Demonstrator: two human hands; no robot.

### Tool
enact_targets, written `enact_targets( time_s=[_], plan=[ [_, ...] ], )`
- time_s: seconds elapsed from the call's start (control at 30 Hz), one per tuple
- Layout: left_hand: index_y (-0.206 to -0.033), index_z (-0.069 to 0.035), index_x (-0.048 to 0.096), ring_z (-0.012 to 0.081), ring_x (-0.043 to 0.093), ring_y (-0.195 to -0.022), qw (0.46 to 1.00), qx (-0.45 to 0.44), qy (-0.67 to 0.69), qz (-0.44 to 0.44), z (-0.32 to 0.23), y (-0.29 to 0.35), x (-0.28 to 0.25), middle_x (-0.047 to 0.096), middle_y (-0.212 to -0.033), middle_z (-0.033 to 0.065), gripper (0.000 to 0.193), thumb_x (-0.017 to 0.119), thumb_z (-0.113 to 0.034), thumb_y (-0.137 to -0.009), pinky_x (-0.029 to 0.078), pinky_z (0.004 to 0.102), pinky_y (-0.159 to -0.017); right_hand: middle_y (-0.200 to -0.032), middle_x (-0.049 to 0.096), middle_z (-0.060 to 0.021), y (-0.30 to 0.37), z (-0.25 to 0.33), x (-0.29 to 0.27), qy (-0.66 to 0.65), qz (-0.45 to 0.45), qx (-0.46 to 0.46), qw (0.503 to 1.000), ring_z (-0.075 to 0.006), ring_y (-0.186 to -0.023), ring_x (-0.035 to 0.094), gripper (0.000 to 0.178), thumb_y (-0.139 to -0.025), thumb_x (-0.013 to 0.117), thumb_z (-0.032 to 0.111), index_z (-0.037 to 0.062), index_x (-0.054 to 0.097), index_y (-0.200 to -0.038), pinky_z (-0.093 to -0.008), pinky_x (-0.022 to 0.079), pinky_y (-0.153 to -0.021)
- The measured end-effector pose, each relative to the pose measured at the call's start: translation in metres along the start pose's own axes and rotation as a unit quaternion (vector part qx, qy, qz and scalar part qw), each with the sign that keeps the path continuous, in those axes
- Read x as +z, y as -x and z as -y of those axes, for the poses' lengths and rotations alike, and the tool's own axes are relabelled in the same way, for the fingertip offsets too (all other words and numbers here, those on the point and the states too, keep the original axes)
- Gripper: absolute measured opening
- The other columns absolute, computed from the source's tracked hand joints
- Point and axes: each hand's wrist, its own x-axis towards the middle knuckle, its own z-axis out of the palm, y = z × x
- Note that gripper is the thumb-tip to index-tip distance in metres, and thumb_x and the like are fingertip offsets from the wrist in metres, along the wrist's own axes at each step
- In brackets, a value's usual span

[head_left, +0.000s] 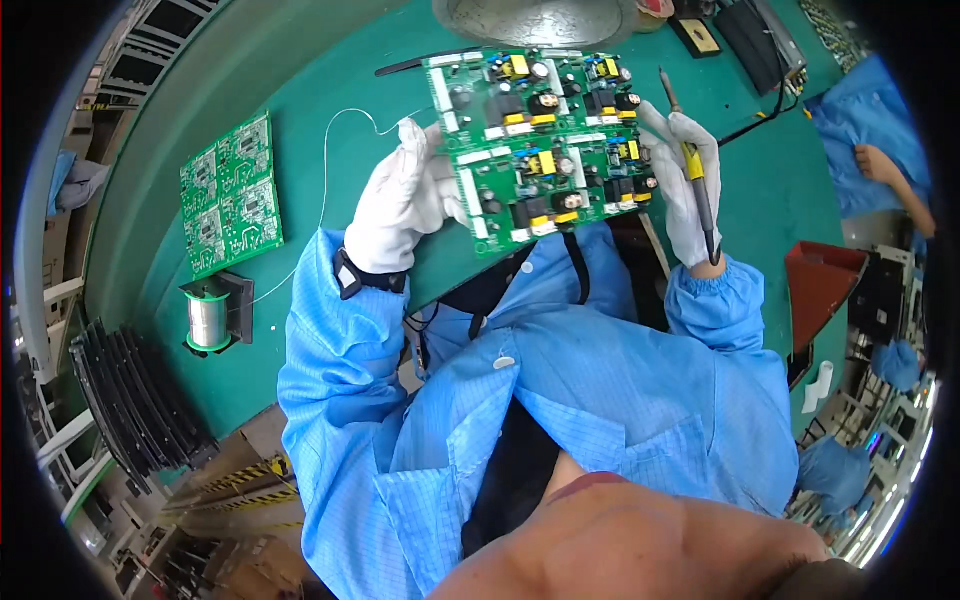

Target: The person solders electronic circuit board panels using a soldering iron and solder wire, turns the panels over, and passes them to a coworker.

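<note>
Holding populated circuit-board panel (545,150) at 12 o'clock between my left hand (400,195) and right hand (680,200), which also grips soldering iron (695,165); solder-wire spool (208,322), 9 o'clock.

Left hand (398,205): gloved, gripping circuit board (545,150) at left edge
Right hand (680,200): gloved, holding soldering iron (695,168) at board's right edge
Solder spool (208,322): on green table (780,190)

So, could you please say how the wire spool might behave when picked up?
The wire spool may be heavy for its size, as it looks wound with metal. Being round, it could roll if laid on its side. Lifting it might tug the strand running toward the left hand.
</note>
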Motion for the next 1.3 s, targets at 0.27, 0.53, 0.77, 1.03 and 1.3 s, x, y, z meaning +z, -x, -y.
enact_targets(
  time_s=[0.27,0.53,0.77,1.03,1.3],
  plan=[
    [-0.156,-0.001,0.025,0.0394,0.068,-0.111,0.989,-0.027,0.023,0.146,0.002,-0.004,0.012,0.057,-0.135,0.031,0.103,0.039,-0.079,-0.09,0.06,0.048,-0.088,-0.144,0.052,-0.0231,-0.002,-0.002,0.006,0.038,0.013,0.014,0.999,-0.0238,-0.129,0.055,0.037,-0.102,0.053,0.003,-0.0032,0.04,-0.136,-0.0341,0.042,-0.113],
    [-0.156,0.004,0.016,0.0341,0.068,-0.111,0.983,-0.013,0.042,0.178,0.001,-0.001,0.013,0.059,-0.133,0.0279,0.097,0.027,-0.073,-0.098,0.055,0.0456,-0.095,-0.143,0.052,-0.0238,-0.001,-0.002,0.006,0.066,0.017,0.012,0.998,-0.026,-0.133,0.053,0.037,-0.102,0.052,0.002,-0.0032,0.039,-0.136,-0.0344,0.043,-0.112],
    [-0.155,0.006,0.021,0.0298,0.069,-0.105,0.991,0.003,-0.004,0.13,-0.003,0.004,0.021,0.061,-0.13,0.0246,0.091,0.03,-0.067,-0.102,0.055,0.0387,-0.092,-0.141,0.054,-0.0235,-0.002,0.0,0.007,0.07,0.004,0.006,0.998,-0.0259,-0.131,0.055,0.036,-0.101,0.054,0.001,-0.0039,0.04,-0.134,-0.0346,0.044,-0.111],
    [-0.157,0.008,0.011,0.0345,0.065,-0.111,0.984,0.032,-0.023,0.175,-0.002,0.008,0.029,0.051,-0.138,0.0298,0.096,0.044,-0.062,-0.1,0.054,0.0416,-0.093,-0.138,0.057,-0.022,-0.001,-0.008,0.004,0.067,0.005,0.0,0.998,-0.0239,-0.128,0.056,0.034,-0.102,0.052,0.001,-0.0038,0.042,-0.134,-0.0343,0.044,-0.11],
    [-0.157,0.005,0.015,0.0308,0.066,-0.107,0.979,0.033,-0.005,0.201,0.0,0.011,0.032,0.056,-0.132,0.0263,0.09,0.049,-0.057,-0.101,0.053,0.0382,-0.092,-0.14,0.056,-0.0217,-0.001,-0.003,0.008,0.074,-0.006,0.002,0.997,-0.024,-0.129,0.056,0.034,-0.102,0.052,0.001,-0.004,0.041,-0.135,-0.0325,0.043,-0.111]
  ],
)
